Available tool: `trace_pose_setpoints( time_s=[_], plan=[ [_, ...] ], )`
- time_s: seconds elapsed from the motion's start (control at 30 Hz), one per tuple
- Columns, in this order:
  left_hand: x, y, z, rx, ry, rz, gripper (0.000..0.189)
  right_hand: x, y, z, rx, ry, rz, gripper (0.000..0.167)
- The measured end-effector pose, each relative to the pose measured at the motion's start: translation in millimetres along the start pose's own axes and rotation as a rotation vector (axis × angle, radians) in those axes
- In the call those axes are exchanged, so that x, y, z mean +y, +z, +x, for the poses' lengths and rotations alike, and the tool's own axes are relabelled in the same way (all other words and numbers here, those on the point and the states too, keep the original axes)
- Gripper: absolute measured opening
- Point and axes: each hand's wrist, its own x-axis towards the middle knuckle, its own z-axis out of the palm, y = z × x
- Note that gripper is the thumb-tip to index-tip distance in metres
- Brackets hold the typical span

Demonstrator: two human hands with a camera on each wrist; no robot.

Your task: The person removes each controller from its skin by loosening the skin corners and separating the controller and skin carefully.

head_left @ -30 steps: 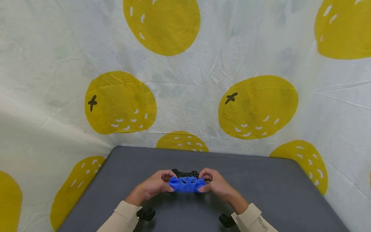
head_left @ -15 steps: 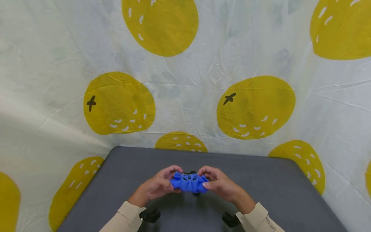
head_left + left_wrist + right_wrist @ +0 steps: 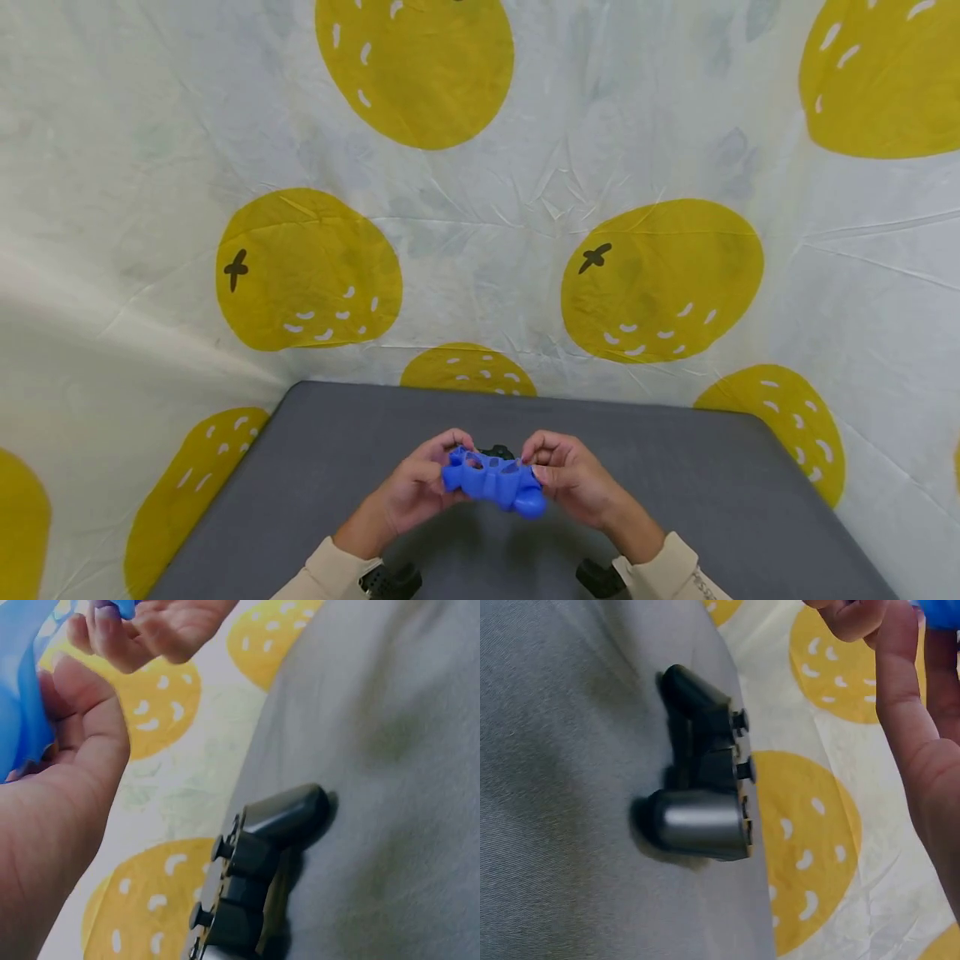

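Observation:
A blue, soft rubbery controller cover (image 3: 491, 482) with several holes is raised above the table, its right end bulging down. My left hand (image 3: 418, 483) grips its left end, with the thumb on the near side. At the opposite end, my right hand (image 3: 581, 483) pinches the cover's edge between thumb and fingers. Behind the cover sits a black game controller (image 3: 497, 451) on the table, mostly hidden in the head view. Both wrist views show this controller (image 3: 705, 772) resting with its two grips and thumbsticks visible, apart from both hands.
The grey table (image 3: 360, 408) runs back to a white cloth (image 3: 480, 275) printed with yellow fruit, which also rises along both sides. Black wrist cameras (image 3: 600, 577) are strapped at the beige cuffs.
Both hands have lifted the cover and turned it, so it hides more of the controller behind. Its right end now droops, and the right hand's hold has shifted along the upper edge.

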Motion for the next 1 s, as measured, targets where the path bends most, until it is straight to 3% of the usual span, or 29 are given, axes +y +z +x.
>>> trace_pose_setpoints(
  time_s=[0.13,0.33,0.53,0.63,0.8,1.0],
  plan=[
    [-2.0,3.4,-2.8,-0.072,0.041,-0.086,0.048,-6,6,2.7,-0.045,-0.031,0.063,0.038],
    [-3.9,7.2,-5.2,-0.153,0.053,-0.140,0.047,-14,17,6.0,-0.165,0.030,0.204,0.045],
    [-2.4,10.6,-7.7,-0.175,0.048,-0.172,0.047,-16,21,4.9,-0.166,0.060,0.175,0.043],
    [-2.5,12.6,-9.4,-0.138,0.034,-0.140,0.039,-17,21,2.9,-0.152,0.086,0.151,0.042],
    [-2.9,17.9,-9.9,0.004,-0.027,-0.021,0.026,-20,21,0.1,-0.172,0.087,0.107,0.035],
    [2.6,18.9,-9.2,0.002,-0.002,0.017,0.030,-29,16,-6.6,-0.095,0.097,-0.021,0.035]
  ],
)
